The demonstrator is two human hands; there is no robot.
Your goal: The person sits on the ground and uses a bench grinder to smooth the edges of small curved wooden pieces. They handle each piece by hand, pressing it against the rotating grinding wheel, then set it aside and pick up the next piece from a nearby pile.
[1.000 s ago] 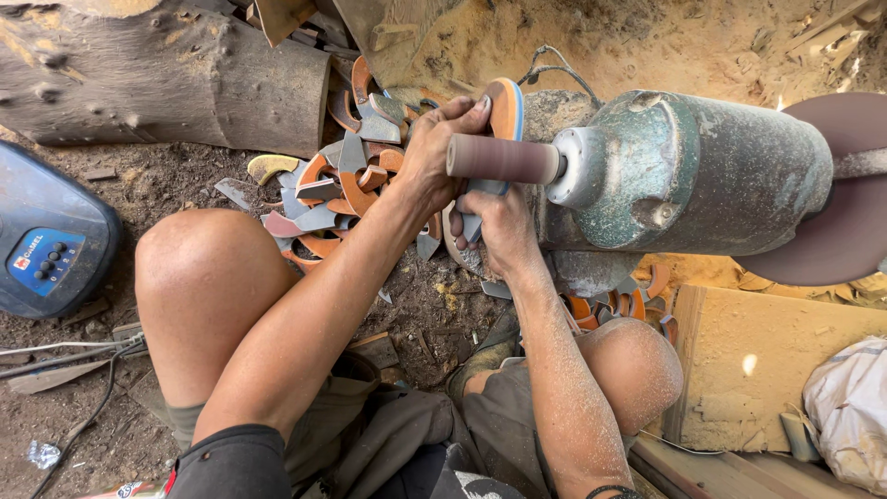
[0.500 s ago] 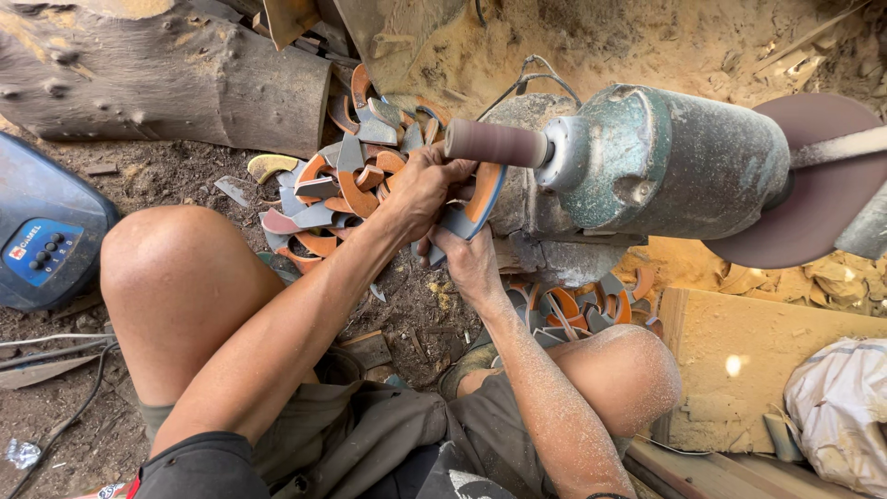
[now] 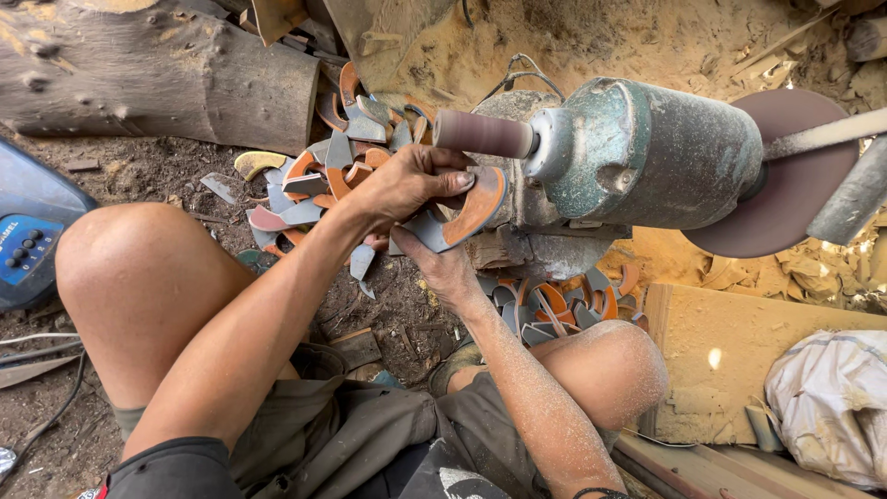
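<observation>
A person sits low on dusty ground, bare knees spread, seen from above. Both hands meet just below a small cylindrical sanding drum that sticks out to the left from a green-grey motor housing.

The left hand comes in from the near left, fingers curled over the top of a curved, crescent-shaped workpiece, orange-brown on its face with a grey edge. The right hand reaches up from below, palm up, and supports the same piece from underneath. Both hands are closed on it. The piece sits just under the drum, close to it; whether it touches the drum cannot be told.

On the far side of the motor, to the right, a large dark reddish sanding disc is mounted on the same shaft.

Behind the hands, to the left, lies a heap of similar crescent pieces in orange, grey and one yellow. More of them lie on the ground between the motor and the right knee.

A thick log lies across the far left. A blue machine with buttons sits at the left edge. A pale wooden block and a white sack are at the near right, amid sawdust.
</observation>
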